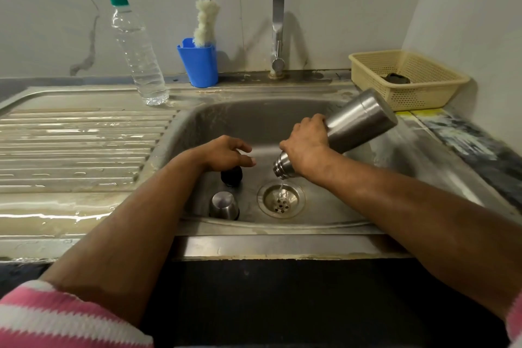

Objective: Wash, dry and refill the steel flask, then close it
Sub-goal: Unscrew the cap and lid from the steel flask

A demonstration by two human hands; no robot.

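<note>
My right hand grips the steel flask around its neck and holds it tipped mouth-down over the sink. A thin stream of water runs from the flask's mouth into the drain. My left hand hovers with loosely spread fingers, holding nothing, just above a black stopper that lies on the sink floor. A steel cup lid stands upside down near the sink's front wall.
A clear plastic water bottle with a green cap stands on the back ledge. Beside it a blue holder carries a bottle brush. The tap rises behind the sink. A cream basket sits at right. The wet draining board lies left.
</note>
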